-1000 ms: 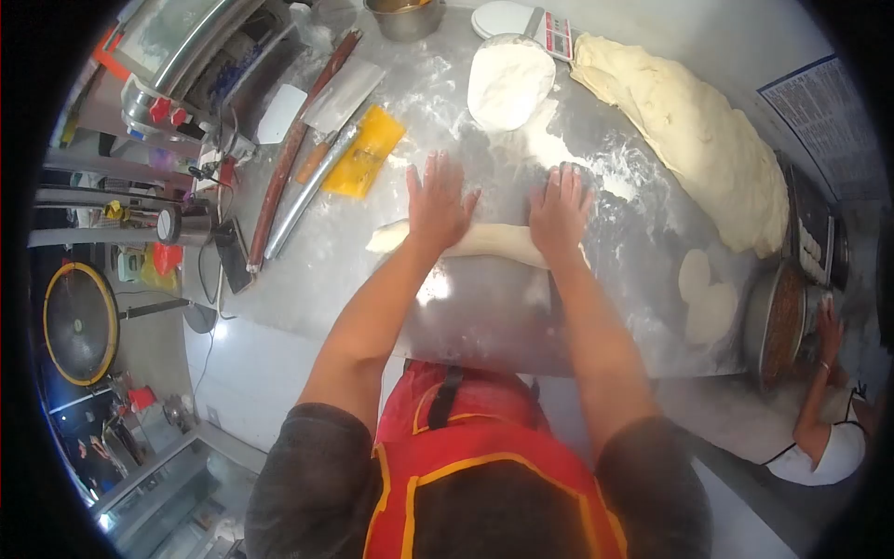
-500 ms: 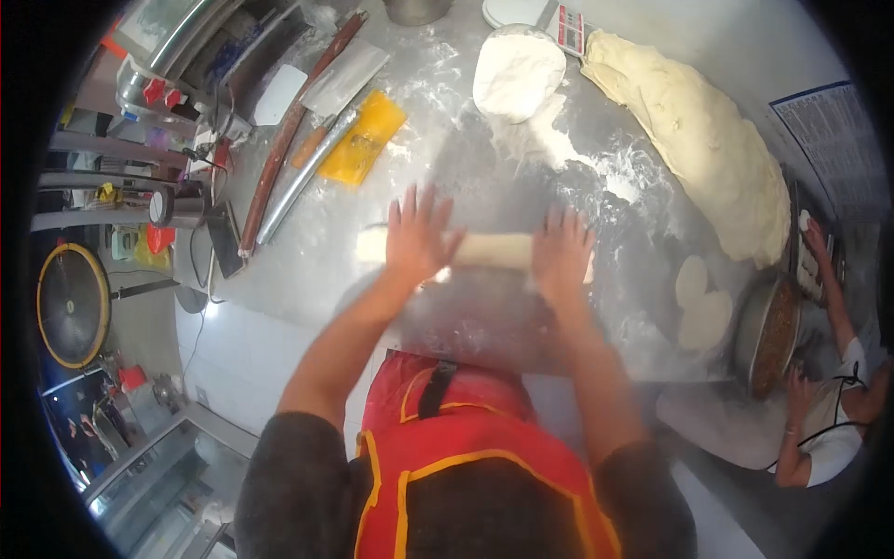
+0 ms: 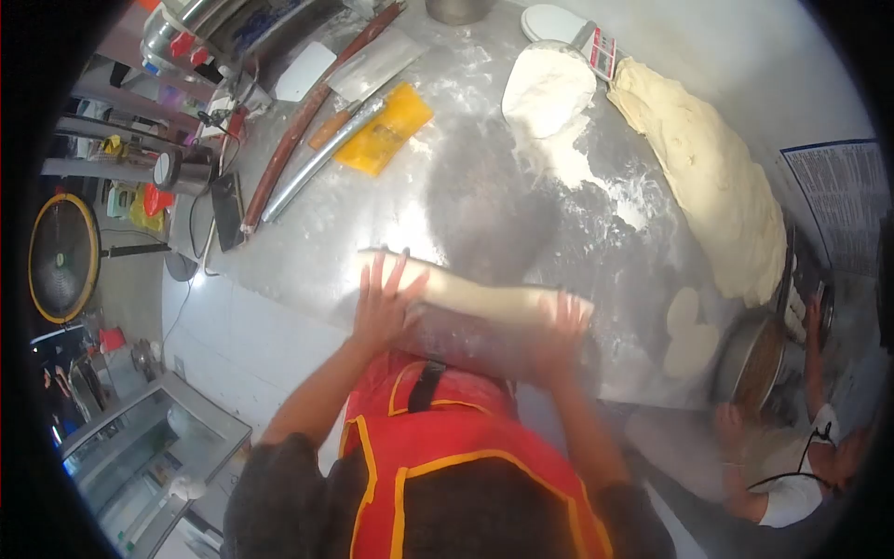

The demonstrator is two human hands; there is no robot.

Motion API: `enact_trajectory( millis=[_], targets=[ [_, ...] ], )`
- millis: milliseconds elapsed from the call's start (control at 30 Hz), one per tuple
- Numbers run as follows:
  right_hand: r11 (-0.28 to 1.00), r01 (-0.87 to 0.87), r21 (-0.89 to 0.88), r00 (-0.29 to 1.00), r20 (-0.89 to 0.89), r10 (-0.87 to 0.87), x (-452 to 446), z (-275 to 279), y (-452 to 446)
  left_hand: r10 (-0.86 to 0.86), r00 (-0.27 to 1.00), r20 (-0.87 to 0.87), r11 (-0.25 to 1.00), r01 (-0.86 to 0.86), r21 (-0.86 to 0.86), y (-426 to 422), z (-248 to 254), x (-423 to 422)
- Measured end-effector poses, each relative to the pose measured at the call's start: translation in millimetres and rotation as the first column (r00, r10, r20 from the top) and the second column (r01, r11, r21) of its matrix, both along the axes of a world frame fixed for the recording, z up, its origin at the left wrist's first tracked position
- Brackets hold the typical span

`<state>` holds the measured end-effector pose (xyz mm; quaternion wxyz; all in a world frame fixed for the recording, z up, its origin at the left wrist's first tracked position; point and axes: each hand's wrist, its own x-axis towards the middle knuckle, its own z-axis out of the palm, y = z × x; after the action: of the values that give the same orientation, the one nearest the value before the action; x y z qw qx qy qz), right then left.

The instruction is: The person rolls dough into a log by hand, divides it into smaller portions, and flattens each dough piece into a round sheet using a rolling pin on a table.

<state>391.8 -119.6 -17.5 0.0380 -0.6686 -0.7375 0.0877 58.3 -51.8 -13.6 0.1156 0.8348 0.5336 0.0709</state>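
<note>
A long pale dough roll (image 3: 480, 296) lies across the floured metal table, near its front edge, tilting down toward the right. My left hand (image 3: 382, 306) rests on its left part, fingers spread and stretched over the dough. On its right end lies my right hand (image 3: 561, 334), flat with fingers extended and somewhat blurred. Neither hand wraps around the roll. Beyond the roll is a heap of white flour (image 3: 549, 91). A large mass of dough (image 3: 712, 177) stretches along the right side, and flat dough pieces (image 3: 689, 347) lie below it.
At the left lie a long wooden pole (image 3: 296, 140), a metal tube (image 3: 321, 163), a wide-bladed cleaver (image 3: 377, 65), a yellow packet (image 3: 386, 130) and a phone (image 3: 226, 210). A scale (image 3: 602, 51) stands behind. A co-worker (image 3: 792, 466) is beside a round pan (image 3: 750, 359) at right.
Both hands have moved back toward my body, and the dough roll has come with them, now more slanted. The camera view has shifted slightly. The co-worker's lower hand has moved.
</note>
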Motion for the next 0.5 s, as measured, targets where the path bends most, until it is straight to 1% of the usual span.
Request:
enact_trajectory(
  millis=[67, 133, 200, 267, 300, 333, 400, 433, 467, 500],
  targets=[
    [0.994, 0.104, -0.019, 0.994, -0.021, -0.105, -0.2, 4.6, 66.0, 0.039, 0.999, 0.024, 0.998, -0.041, 0.051, 47.3, 12.1, 13.0],
    [0.978, 0.206, -0.02, 0.978, -0.038, -0.207, 8.7, -0.4, 111.9, 0.14, 0.989, -0.045, 0.989, -0.137, 0.056, 97.4, -3.0, 25.6],
    [0.948, 0.265, 0.174, 0.954, 0.093, -0.284, 17.5, -14.4, 149.3, 0.22, 0.975, -0.002, 0.969, -0.218, 0.114, 140.3, 5.1, 38.5],
    [0.945, 0.274, 0.176, 0.945, 0.131, -0.298, 6.9, 7.7, 183.1, 0.14, 0.989, -0.049, 0.985, -0.134, 0.109, 179.4, 8.4, 53.7],
    [0.945, 0.281, 0.167, 0.94, 0.153, -0.306, -0.8, 14.3, 193.2, 0.097, 0.993, -0.074, 0.992, -0.089, 0.094, 186.3, 7.5, 63.1],
    [0.957, 0.197, 0.213, 0.977, 0.033, -0.209, -11.5, 6.3, 201.9, 0.05, 0.999, -0.005, 0.994, -0.049, 0.102, 186.1, 0.9, 77.0],
    [0.941, 0.048, 0.334, 0.982, -0.188, 0.016, -41.9, -10.0, 212.4, -0.046, 0.99, 0.135, 0.991, 0.029, 0.13, 182.9, -18.6, 100.5],
    [0.975, -0.044, 0.219, 0.999, 0.004, 0.044, -59.8, -1.2, 197.7, -0.095, 0.984, 0.153, 0.993, 0.084, 0.081, 169.5, -23.1, 101.2],
    [0.99, -0.113, 0.088, 0.977, 0.191, 0.095, -73.2, 11.2, 174.2, -0.143, 0.975, 0.172, 0.99, 0.139, 0.036, 147.2, -21.9, 100.6],
    [0.996, -0.084, -0.023, 0.99, 0.114, 0.086, -77.1, 15.0, 152.7, -0.175, 0.975, 0.135, 0.985, 0.171, 0.037, 121.7, -9.5, 93.0]
  ],
)
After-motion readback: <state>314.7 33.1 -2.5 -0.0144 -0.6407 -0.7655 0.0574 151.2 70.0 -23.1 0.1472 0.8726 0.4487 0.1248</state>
